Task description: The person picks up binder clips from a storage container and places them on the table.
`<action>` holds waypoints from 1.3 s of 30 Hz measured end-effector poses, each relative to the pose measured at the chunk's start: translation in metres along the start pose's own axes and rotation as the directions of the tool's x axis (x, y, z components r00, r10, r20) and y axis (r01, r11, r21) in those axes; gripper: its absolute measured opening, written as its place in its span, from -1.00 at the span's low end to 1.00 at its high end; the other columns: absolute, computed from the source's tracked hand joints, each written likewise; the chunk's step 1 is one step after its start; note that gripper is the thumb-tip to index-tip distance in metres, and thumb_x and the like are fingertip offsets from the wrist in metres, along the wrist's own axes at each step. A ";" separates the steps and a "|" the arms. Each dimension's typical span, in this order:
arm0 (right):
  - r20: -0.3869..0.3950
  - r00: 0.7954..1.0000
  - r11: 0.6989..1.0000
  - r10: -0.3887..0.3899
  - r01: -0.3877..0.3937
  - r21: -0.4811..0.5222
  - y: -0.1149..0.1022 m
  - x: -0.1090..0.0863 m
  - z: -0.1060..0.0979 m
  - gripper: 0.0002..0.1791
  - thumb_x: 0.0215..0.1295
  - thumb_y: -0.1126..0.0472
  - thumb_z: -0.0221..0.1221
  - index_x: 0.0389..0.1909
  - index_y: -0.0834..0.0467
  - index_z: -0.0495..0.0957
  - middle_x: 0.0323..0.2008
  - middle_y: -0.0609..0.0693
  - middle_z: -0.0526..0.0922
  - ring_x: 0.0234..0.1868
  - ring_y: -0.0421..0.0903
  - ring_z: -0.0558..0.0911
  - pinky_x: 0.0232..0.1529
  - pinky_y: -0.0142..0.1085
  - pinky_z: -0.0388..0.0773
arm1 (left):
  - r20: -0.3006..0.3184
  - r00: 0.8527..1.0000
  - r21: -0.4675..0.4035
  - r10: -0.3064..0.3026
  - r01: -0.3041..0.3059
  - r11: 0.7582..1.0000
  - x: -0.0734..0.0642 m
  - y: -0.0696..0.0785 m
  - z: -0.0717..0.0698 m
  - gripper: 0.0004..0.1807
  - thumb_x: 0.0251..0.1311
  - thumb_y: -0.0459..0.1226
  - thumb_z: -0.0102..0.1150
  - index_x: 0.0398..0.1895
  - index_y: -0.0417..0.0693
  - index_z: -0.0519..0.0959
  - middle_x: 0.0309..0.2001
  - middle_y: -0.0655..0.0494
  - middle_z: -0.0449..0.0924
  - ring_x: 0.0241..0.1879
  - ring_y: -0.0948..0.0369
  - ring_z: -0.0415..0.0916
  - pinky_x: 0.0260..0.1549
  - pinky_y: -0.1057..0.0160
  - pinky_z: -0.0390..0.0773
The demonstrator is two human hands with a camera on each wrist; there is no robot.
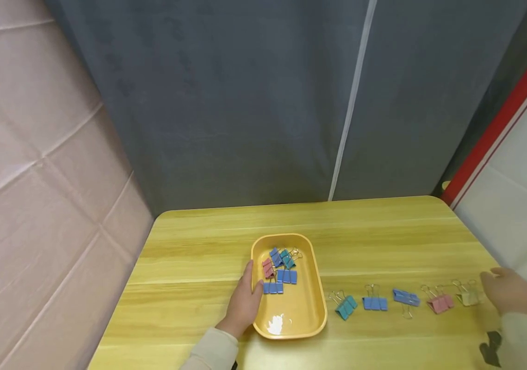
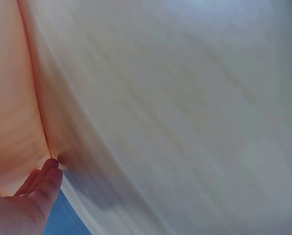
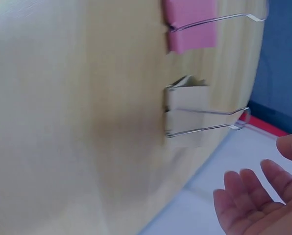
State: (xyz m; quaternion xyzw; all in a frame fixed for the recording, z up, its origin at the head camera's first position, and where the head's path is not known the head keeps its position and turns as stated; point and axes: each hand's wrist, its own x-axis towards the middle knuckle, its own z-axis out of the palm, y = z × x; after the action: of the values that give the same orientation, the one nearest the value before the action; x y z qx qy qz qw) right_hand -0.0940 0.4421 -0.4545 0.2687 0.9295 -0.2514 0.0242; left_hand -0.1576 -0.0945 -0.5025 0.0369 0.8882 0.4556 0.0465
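My left hand (image 1: 243, 304) holds the left rim of a yellow plastic tray (image 1: 307, 329), its thumb over the edge and its fingers along the outer wall. In the left wrist view the fingertips (image 2: 52, 169) touch that wall. Inside the tray lie several binder clips, among them a pink clip (image 1: 268, 268) and a blue clip (image 1: 287, 277). Near the table's right edge, my right hand (image 1: 510, 292) hovers with nothing in its loosely bent fingers, apart from a cream binder clip (image 3: 187, 105). Beside that clip stands a pink binder clip (image 3: 192, 24).
Right of the tray a row of binder clips runs across the wooden table (image 1: 198, 246): a teal clip (image 1: 346, 307), two blue clips (image 1: 375, 303), then the pink and cream ones. A grey curtain (image 1: 244, 103) hangs behind, with a pale wall covering (image 1: 50, 205) at left.
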 end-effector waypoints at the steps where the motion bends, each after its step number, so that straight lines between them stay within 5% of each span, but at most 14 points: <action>1: -0.012 1.000 1.000 -0.006 0.007 0.010 -0.004 -0.001 -0.001 -0.31 0.44 0.00 -0.25 0.24 0.58 0.14 0.20 0.63 0.16 0.07 0.58 0.29 0.05 0.36 0.28 | -0.001 1.000 0.001 0.000 0.000 1.000 0.000 0.000 0.000 -0.32 0.44 -0.19 -0.10 0.53 -0.13 -0.04 0.46 -0.18 0.11 0.39 -0.17 0.12 0.37 -0.15 0.13; 10: -0.107 0.984 0.988 -0.145 0.149 0.031 -0.043 -0.011 -0.007 -0.28 0.44 0.01 -0.11 0.28 0.60 0.10 0.17 0.68 0.17 0.06 0.61 0.26 -0.02 0.40 0.30 | -0.007 1.000 -0.006 -0.007 0.007 1.000 0.000 0.000 0.000 -0.32 0.44 -0.18 -0.09 0.53 -0.10 -0.03 0.45 -0.19 0.13 0.38 -0.18 0.14 0.36 -0.16 0.14; 18: -0.201 0.929 0.951 -0.310 0.303 -0.068 -0.078 -0.018 0.003 -0.31 0.35 0.05 0.05 0.19 0.59 0.23 0.07 0.66 0.26 0.06 0.57 0.25 -0.02 0.41 0.26 | -0.007 1.000 -0.010 -0.011 0.011 1.000 -0.001 0.001 0.000 -0.32 0.44 -0.18 -0.09 0.53 -0.11 -0.03 0.44 -0.19 0.13 0.38 -0.18 0.14 0.36 -0.16 0.14; 33: -0.187 0.874 0.893 -0.449 0.437 -0.102 -0.144 -0.044 0.023 -0.24 0.27 0.08 0.18 0.34 0.42 0.17 0.22 0.53 0.19 0.15 0.51 0.22 -0.17 0.39 0.37 | -0.006 1.000 -0.011 -0.001 0.001 1.000 -0.001 0.000 0.000 -0.33 0.44 -0.19 -0.10 0.53 -0.13 -0.04 0.45 -0.20 0.11 0.39 -0.19 0.11 0.37 -0.16 0.12; 39: -0.226 0.820 0.851 -0.526 0.509 -0.132 -0.161 -0.053 0.035 -0.27 0.19 0.15 0.24 0.30 0.42 0.24 0.19 0.50 0.26 0.11 0.48 0.30 -0.12 0.35 0.41 | -0.006 1.000 -0.019 0.000 -0.001 1.000 0.001 -0.002 0.001 -0.32 0.45 -0.18 -0.10 0.53 -0.12 -0.04 0.45 -0.19 0.11 0.39 -0.18 0.12 0.37 -0.15 0.12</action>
State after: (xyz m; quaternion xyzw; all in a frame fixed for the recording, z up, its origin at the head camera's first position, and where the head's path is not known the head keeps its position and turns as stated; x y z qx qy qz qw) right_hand -0.1343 0.2815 -0.4025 0.0352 0.9705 -0.1814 -0.1550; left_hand -0.1582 -0.0946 -0.5050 0.0354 0.8840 0.4640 0.0442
